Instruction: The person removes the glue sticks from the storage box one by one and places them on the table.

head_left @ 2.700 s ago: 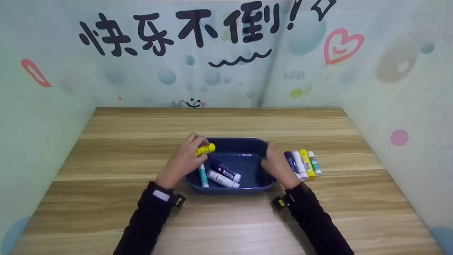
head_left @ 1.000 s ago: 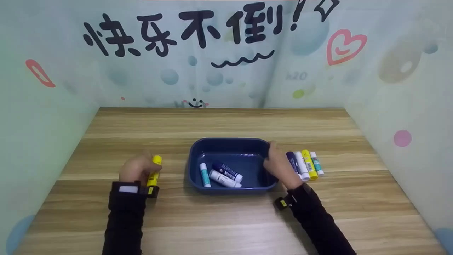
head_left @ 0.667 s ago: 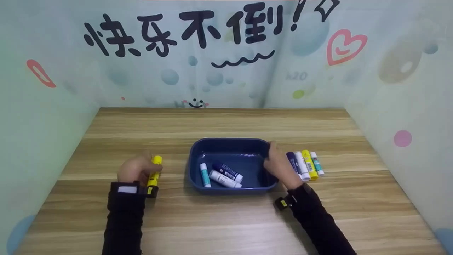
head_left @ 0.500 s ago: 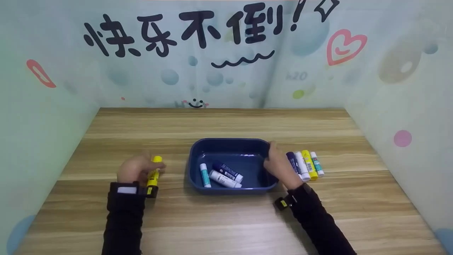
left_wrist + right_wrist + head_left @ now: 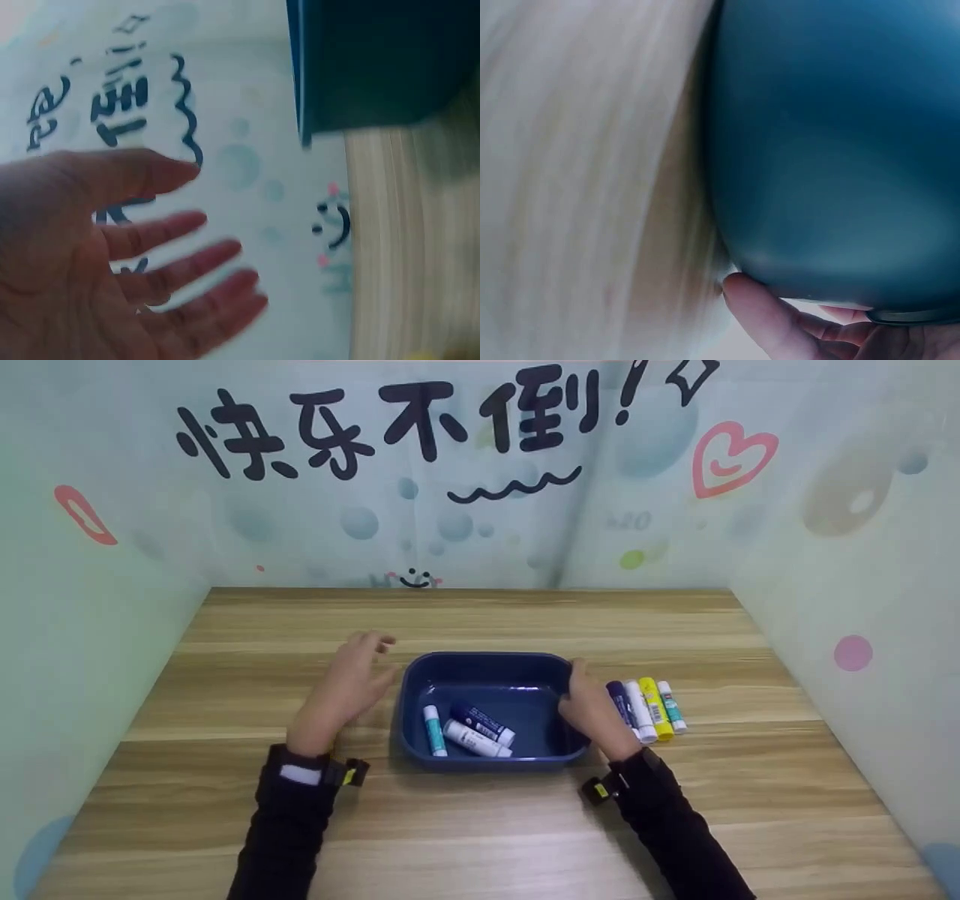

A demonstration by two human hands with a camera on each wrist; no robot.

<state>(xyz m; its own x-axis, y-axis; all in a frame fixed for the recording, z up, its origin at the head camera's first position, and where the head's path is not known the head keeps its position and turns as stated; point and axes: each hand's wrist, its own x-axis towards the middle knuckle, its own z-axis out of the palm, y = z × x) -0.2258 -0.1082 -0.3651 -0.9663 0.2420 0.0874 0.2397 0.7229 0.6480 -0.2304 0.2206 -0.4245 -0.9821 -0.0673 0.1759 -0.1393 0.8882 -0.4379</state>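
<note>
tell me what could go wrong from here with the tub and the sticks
The right hand grips the tub at its right end; a tug might tip or slide it, and the three sticks lying loose inside could roll.
The row of sticks lies close beside that same hand, so an outward swing may knock it askew.
The left hand, holding nothing near the tub's left rim, could bump it.

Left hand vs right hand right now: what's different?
Left hand is relaxed and holds nothing; right hand grips the blue bin.
Left hand is apart from the bin, just beyond its left end; right hand touches its right end.
Shared: both are bare, below black sleeves.
</note>
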